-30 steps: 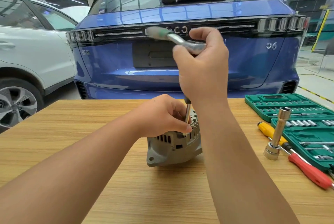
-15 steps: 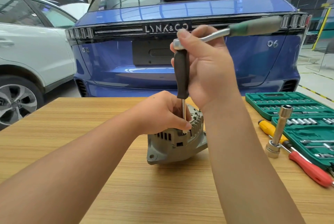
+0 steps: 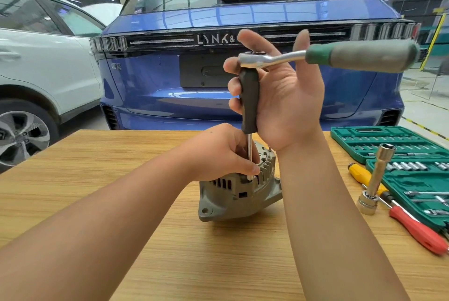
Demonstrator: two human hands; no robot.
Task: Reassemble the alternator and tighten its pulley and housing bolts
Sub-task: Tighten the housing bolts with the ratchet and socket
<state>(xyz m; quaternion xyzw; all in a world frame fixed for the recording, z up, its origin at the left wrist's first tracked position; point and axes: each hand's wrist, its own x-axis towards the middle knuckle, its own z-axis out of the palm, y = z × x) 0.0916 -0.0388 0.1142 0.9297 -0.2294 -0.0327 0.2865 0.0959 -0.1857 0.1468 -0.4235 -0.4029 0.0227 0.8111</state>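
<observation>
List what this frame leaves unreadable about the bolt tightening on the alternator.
Head view only:
- Driver tip and bolt: hidden behind the left hand on the alternator.
- Pulley: not visible.
- Ratchet handle end: motion-blurred.
- Right hand fingertips: behind the driver's black grip.
- Socket set: cut by the right edge, sizes too small.

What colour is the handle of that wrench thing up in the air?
The ratchet handle is green nearest the metal, then grey to its end. The head view shows it.

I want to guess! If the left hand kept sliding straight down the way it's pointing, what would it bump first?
Probably the alternator: the left hand already rests on its top, fingers pinching the driver shaft there.
</observation>
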